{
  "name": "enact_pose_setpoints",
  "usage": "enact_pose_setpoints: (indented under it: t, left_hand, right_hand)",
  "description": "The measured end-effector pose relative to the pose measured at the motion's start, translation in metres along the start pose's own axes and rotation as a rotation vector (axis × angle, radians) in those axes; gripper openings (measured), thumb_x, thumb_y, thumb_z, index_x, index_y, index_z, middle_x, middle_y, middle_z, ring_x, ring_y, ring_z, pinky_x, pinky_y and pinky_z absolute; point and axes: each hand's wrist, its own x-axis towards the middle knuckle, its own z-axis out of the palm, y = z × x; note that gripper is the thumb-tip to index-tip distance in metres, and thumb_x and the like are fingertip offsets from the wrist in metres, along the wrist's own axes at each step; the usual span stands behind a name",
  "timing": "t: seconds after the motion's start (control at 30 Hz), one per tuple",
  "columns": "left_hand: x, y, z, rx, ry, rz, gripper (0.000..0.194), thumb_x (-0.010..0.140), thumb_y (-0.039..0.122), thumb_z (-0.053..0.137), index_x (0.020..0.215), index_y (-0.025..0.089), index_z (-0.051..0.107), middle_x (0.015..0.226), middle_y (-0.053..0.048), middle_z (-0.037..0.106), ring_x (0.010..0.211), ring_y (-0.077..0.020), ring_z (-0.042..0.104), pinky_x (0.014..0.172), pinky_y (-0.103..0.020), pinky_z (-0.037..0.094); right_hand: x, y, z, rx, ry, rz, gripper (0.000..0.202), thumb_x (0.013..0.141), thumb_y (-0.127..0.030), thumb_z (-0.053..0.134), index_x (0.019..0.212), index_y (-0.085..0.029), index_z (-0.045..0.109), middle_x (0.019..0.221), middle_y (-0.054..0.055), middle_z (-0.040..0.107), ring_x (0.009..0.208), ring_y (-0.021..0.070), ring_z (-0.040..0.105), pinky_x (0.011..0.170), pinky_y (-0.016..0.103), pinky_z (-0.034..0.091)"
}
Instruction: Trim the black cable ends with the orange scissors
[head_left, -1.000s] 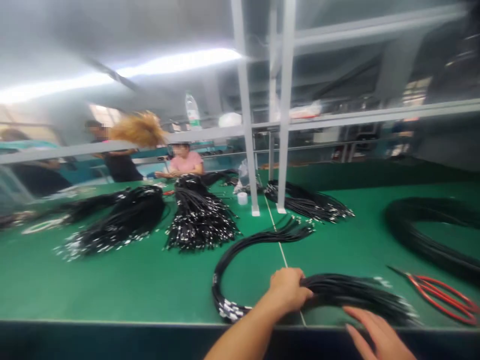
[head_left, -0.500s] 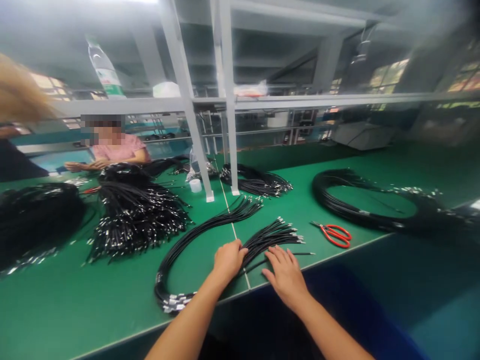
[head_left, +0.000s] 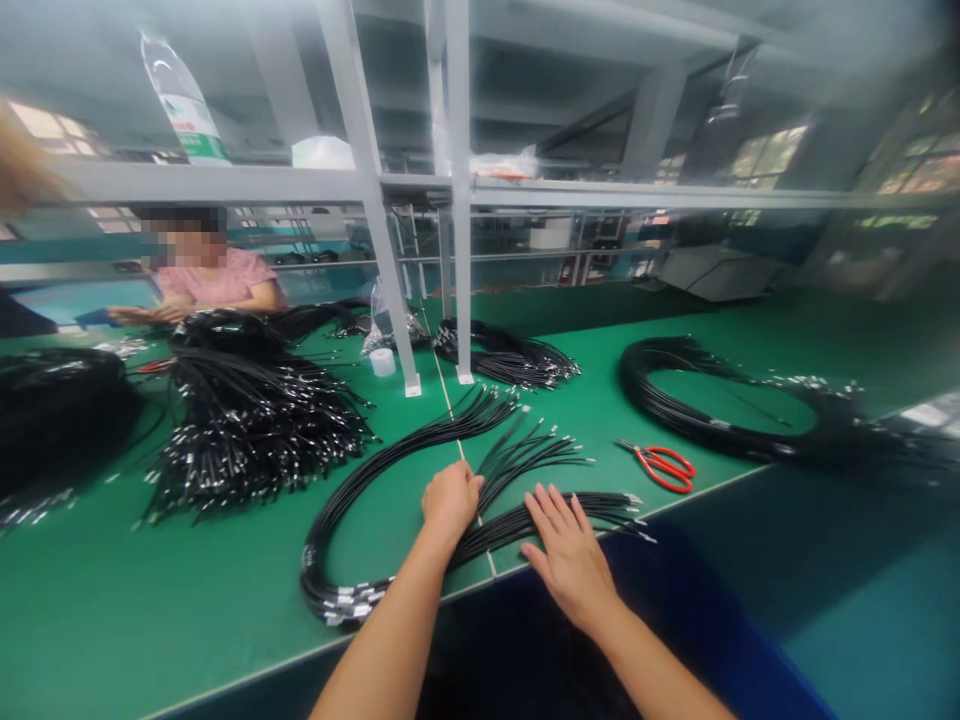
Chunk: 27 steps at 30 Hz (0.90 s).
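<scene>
Across the green bench [head_left: 187, 590], the left hand [head_left: 450, 500] grips black cables [head_left: 504, 524] running under the right hand [head_left: 568, 555], flat and outstretched; a steady left hold should keep strands parallel.

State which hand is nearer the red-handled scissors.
Right: the right hand lies on the black cables, left of the scissors; the left hand is farther left.
</scene>
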Motion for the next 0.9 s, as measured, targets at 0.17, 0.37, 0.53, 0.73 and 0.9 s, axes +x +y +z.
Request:
enact_pose_setpoints:
  t: [0.17,0.37,0.53,0.73,0.9]
  left_hand:
    - [-0.004,0.01,0.004,0.02,0.006,0.02,0.025,0.089,0.033,0.051,0.106,0.015,0.058,0.104,-0.007,0.062,0.091,-0.0194,0.061,0.08,-0.04,0.049]
    - [-0.009,0.024,0.005,0.011,-0.008,0.043,0.025,0.088,0.034,0.052,0.104,0.016,0.059,0.102,-0.006,0.063,0.089,-0.0185,0.061,0.078,-0.039,0.05]
    - [-0.005,0.022,0.003,0.034,0.056,-0.005,0.026,0.09,0.034,0.05,0.106,0.016,0.059,0.106,-0.007,0.062,0.093,-0.0197,0.06,0.081,-0.041,0.049]
    - [0.004,0.025,0.002,0.043,0.049,-0.035,0.027,0.089,0.033,0.051,0.108,0.015,0.057,0.104,-0.007,0.062,0.089,-0.0192,0.061,0.078,-0.04,0.05]
    - [-0.008,0.01,-0.02,0.047,0.072,0.023,0.026,0.089,0.037,0.049,0.102,0.017,0.06,0.1,-0.006,0.063,0.085,-0.0183,0.061,0.075,-0.037,0.049]
  right_hand:
    - [0.013,-0.002,-0.004,-0.011,0.016,0.035,0.05,0.09,-0.037,0.044,0.135,-0.014,0.041,0.141,0.011,0.039,0.131,0.0289,0.029,0.105,0.051,0.025]
    - [0.03,0.001,-0.002,-0.007,0.027,-0.005,0.052,0.089,-0.039,0.047,0.135,-0.016,0.04,0.139,0.007,0.043,0.129,0.0244,0.034,0.106,0.046,0.027]
    - [0.019,-0.001,0.002,-0.024,0.061,0.057,0.051,0.088,-0.039,0.049,0.132,-0.014,0.045,0.134,0.014,0.048,0.123,0.0281,0.041,0.105,0.045,0.026]
    - [0.016,-0.007,-0.004,-0.035,0.09,0.132,0.049,0.089,-0.044,0.046,0.123,-0.01,0.054,0.125,0.018,0.054,0.124,0.0318,0.038,0.105,0.048,0.025]
    - [0.022,0.007,-0.004,0.01,0.034,0.044,0.059,0.087,-0.048,0.047,0.134,-0.013,0.041,0.14,0.011,0.042,0.13,0.0263,0.031,0.107,0.046,0.021]
